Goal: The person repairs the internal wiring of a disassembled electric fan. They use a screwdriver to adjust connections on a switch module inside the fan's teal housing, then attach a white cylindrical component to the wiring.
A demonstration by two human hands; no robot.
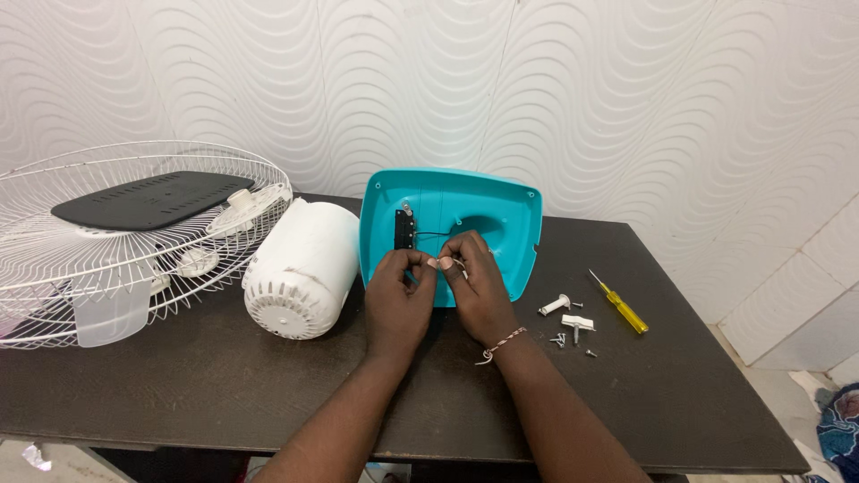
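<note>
I'm looking down at a dark table [179,394], both hands meeting at centre frame in front of a teal plastic cover [479,210] that stands tilted with its hollow inner side facing me. Left hand [398,300]: fingers curled in narrow, thumb and forefinger pinched together at the tips, right against the cover's lower edge. Right hand [479,286]: fingers also drawn in tight, tips touching the left hand's tips; whatever they pinch between them is too small to make out. A thin black wire [429,234] runs from just above the fingers toward 10 o'clock to a small black switch block [404,229] mounted on the cover's inner face. The right wrist carries a red-and-white thread band [503,343]. At 9 o'clock of the hands, just beside the cover, a white motor housing [300,268] lies on its side. Further out at 9 o'clock sits a white wire fan guard [116,233] with a black flat panel [148,199] resting on top. At 3 o'clock of the hands: a white plastic peg [555,306], loose screws [562,339], and beyond them a yellow-handled screwdriver [619,305].
</note>
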